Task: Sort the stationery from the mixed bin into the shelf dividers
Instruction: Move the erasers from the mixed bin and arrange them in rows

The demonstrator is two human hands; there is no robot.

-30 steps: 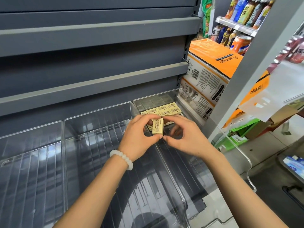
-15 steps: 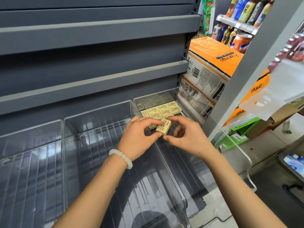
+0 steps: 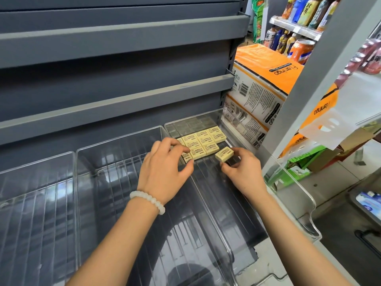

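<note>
Cream-coloured eraser (image 3: 224, 154) sits pinched in my right hand (image 3: 242, 170), just right of frame centre, beside the laid rows (image 3: 201, 142) in the clear divider (image 3: 233, 203). Light, firm, slightly grippy: hold its long sides. My left hand (image 3: 165, 172), fingers curled, touches the rows.

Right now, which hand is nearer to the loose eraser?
Right. The right hand holds the loose eraser in its fingers; the left hand rests apart on the eraser rows.

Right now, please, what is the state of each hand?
Left hand: fingers curled, resting on the laid erasers, gripping none.
Right hand: pinches one cream eraser.
</note>
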